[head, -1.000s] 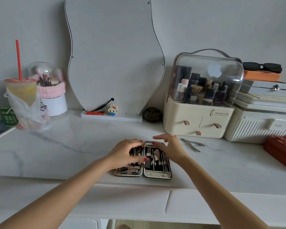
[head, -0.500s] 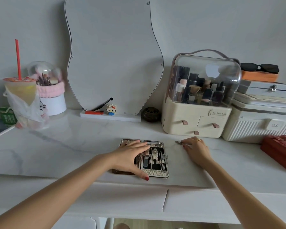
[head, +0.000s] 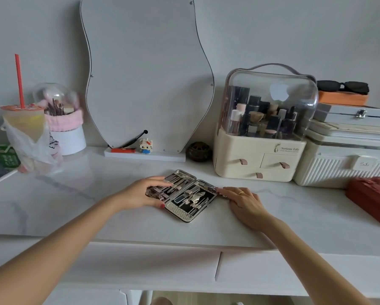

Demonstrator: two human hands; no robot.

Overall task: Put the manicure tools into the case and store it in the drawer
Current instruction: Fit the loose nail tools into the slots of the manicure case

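Manicure case [head: 183, 194] lay open on marble tabletop [head: 79, 194], centre, long axis skewed — far end leaning left. Left hand [head: 140, 193] gripped left half, fingers curled over its tools. Right hand [head: 243, 200] lay flat just beside right edge, fingertips at the rim; whether pinching a tool, impossible to tell. Both equally near. Drawer [head: 149, 266] below, closed.
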